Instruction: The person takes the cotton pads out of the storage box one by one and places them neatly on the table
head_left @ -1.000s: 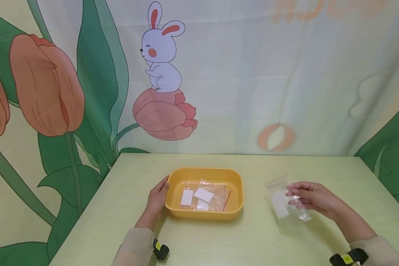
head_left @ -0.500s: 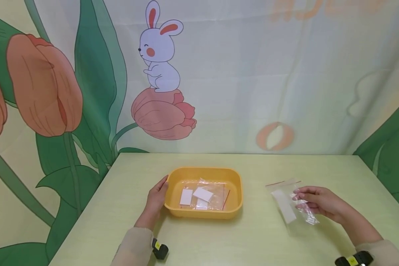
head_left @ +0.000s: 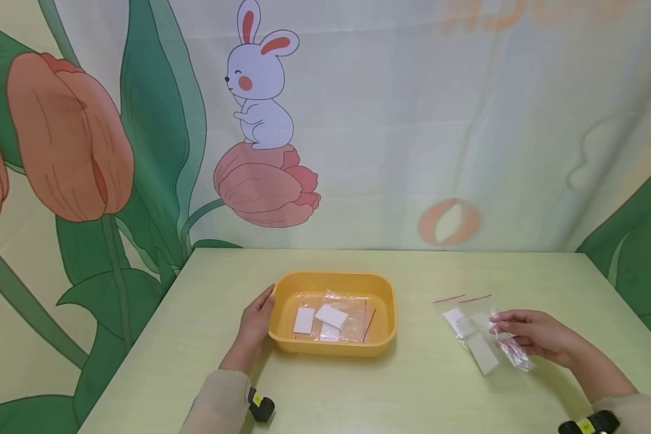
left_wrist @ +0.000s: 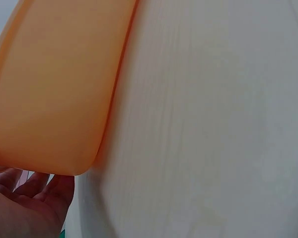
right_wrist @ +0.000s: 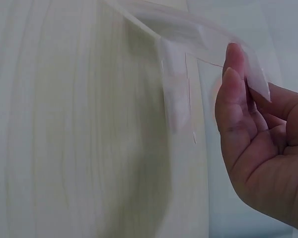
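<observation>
My left hand (head_left: 257,319) grips the left end of a yellow plastic tray (head_left: 331,348), thumb at the rim and fingers against the outer wall. The tray's orange-looking side (left_wrist: 59,89) fills the upper left of the left wrist view, above the fingers. Off to the right, my right hand (head_left: 537,334) pinches the side of a clear zip bag (head_left: 516,357) with a white card (head_left: 483,354) in it. A second clear zip bag (head_left: 446,306) with a white card overlaps it on the left. Thumb and fingertips meet on the film in the right wrist view.
Several clear bags with white cards (head_left: 304,320) lie in the tray. The pale wood-grain table (head_left: 401,392) runs back to a printed curtain (head_left: 358,120) with tulips and a rabbit. A black wrist camera (head_left: 261,405) sits at the left sleeve.
My right hand has moved right and slightly toward me with its bag, and the two bags, earlier stacked, now fan apart. The left hand and tray stay in place.
</observation>
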Available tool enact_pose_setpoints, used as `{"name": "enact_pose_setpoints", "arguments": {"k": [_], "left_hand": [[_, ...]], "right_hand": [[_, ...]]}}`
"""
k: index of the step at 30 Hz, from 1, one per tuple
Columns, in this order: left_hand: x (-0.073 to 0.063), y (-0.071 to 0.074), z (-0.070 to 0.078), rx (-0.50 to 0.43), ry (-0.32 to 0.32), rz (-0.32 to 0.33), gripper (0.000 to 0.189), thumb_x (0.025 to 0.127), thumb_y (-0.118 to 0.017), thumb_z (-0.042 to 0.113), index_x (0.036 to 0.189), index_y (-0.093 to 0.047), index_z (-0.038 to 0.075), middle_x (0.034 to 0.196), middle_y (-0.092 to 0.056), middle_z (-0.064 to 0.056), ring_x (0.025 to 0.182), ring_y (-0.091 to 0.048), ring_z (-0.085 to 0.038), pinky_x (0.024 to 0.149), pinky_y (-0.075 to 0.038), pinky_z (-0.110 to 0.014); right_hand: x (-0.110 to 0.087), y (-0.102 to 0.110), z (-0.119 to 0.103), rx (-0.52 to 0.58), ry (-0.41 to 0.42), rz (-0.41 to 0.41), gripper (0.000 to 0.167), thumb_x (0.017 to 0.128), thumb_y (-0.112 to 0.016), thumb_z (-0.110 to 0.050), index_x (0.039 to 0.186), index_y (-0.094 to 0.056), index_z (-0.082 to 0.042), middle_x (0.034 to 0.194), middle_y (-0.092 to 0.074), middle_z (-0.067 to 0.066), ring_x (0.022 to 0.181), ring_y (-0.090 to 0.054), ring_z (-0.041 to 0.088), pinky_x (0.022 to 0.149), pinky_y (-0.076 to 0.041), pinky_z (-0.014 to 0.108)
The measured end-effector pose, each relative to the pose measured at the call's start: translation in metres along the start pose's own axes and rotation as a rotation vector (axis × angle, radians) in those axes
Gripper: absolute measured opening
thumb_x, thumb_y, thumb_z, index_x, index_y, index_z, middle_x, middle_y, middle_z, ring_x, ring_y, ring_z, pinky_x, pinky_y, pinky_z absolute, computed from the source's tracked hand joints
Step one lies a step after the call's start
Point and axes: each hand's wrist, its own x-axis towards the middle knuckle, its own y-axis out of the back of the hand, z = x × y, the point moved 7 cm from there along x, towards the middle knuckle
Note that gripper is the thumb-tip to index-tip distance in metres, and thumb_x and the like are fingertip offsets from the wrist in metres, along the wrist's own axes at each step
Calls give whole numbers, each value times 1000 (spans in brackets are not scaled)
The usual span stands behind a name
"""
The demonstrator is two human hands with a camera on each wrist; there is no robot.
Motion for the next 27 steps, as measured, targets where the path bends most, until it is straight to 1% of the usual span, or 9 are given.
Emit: {"name": "enact_pose_setpoints", "arguments": {"k": [2, 6, 10, 14, 17, 21, 26, 27], "left_hand": [[0, 0, 0, -4, 2, 0, 48, 112, -40, 27, 158, -39, 13, 168, -32, -16, 156, -31, -39, 127, -34, -51], [1, -1, -1, -12, 9, 0, 48, 112, -40, 27, 159, -39, 13, 168, -31, -15, 156, -31, -38, 127, -34, -50], [2, 0, -1, -3, 1, 3, 48, 112, -39, 28, 158, -39, 13, 168, -31, -16, 156, -31, -39, 127, -34, -51], [2, 0, -2, 7, 0, 3, 49, 112, -39, 28, 158, -39, 13, 168, -31, -16, 156, -30, -39, 127, -33, -52], [3, 0, -2, 5, 4, 5, 48, 112, -39, 28, 158, -39, 14, 168, -31, -15, 156, -30, -39, 127, -33, -51], [3, 1, -3, 3, 5, 7, 48, 112, -40, 27, 158, -39, 14, 168, -31, -15, 156, -29, -39, 127, -33, -51], [3, 0, -4, -2, 2, 2, 48, 112, -39, 27, 158, -39, 14, 168, -31, -15, 156, -30, -38, 127, -34, -51], [3, 0, -3, -3, 1, 1, 48, 112, -39, 27, 158, -39, 13, 168, -31, -15, 156, -30, -38, 127, -34, -51]], "right_hand": [[0, 3, 2, -14, -7, 2, 22, 108, -51, -19, 116, -70, -26, 101, -74, -19, 84, -70, 3, 70, -58, 19], [-1, 10, 4, -53, -37, 35, 21, 107, -53, -20, 119, -71, -20, 99, -73, -17, 84, -68, 3, 71, -59, 20], [0, 15, 7, -90, -69, 70, 25, 106, -55, -19, 123, -69, -8, 96, -73, -16, 80, -65, 2, 69, -57, 19], [3, 17, 10, -129, -90, 100, 33, 105, -57, -17, 127, -61, 7, 94, -73, -13, 77, -64, 3, 67, -57, 19], [5, 17, 10, -164, -98, 120, 38, 105, -56, -15, 130, -56, 14, 93, -72, -10, 77, -65, 5, 67, -58, 19], [10, 17, 11, -216, -123, 148, 35, 105, -54, -10, 129, -55, 16, 91, -70, -6, 79, -64, 9, 67, -60, 23], [13, 18, 15, -271, -183, 194, 27, 104, -52, -8, 120, -62, 11, 86, -67, -4, 77, -61, 11, 67, -61, 27], [13, 18, 15, -282, -182, 194, 26, 105, -51, -7, 119, -62, 11, 85, -67, -4, 77, -61, 11, 66, -60, 28]]}}
